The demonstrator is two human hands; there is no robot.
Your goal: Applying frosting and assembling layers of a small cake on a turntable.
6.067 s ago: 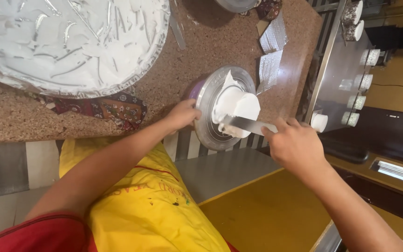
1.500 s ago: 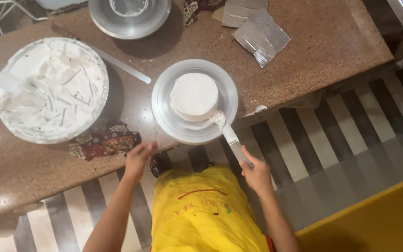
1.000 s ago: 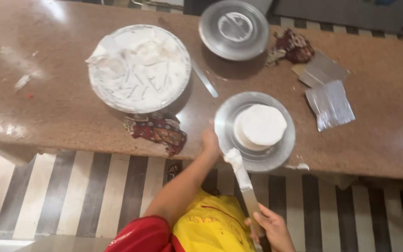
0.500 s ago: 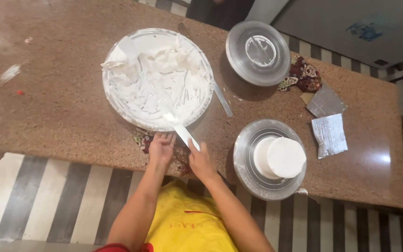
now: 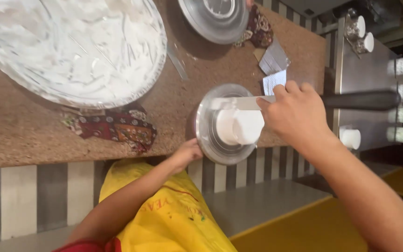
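A small round white cake [image 5: 239, 127] stands on a metal turntable [image 5: 205, 135] near the brown counter's front edge. My right hand [image 5: 295, 112] grips a long palette knife by its black handle [image 5: 360, 100]. Its cream-smeared blade [image 5: 236, 102] lies across the far side of the cake. My left hand [image 5: 187, 151] rests on the near rim of the turntable, fingers curled against it. A wide metal bowl of white cream [image 5: 71, 46] fills the upper left.
A patterned cloth [image 5: 117, 128] lies between the bowl and the turntable. A second metal turntable [image 5: 213, 18] sits at the top, with foil pieces [image 5: 274, 60] beside it. Small white cups [image 5: 399, 65] stand on a steel shelf at right. Striped floor shows below the counter edge.
Both hands were at the cream bowl with the knife. Now my right hand has carried the knife over to the cake and my left hand has gone to the turntable's rim.
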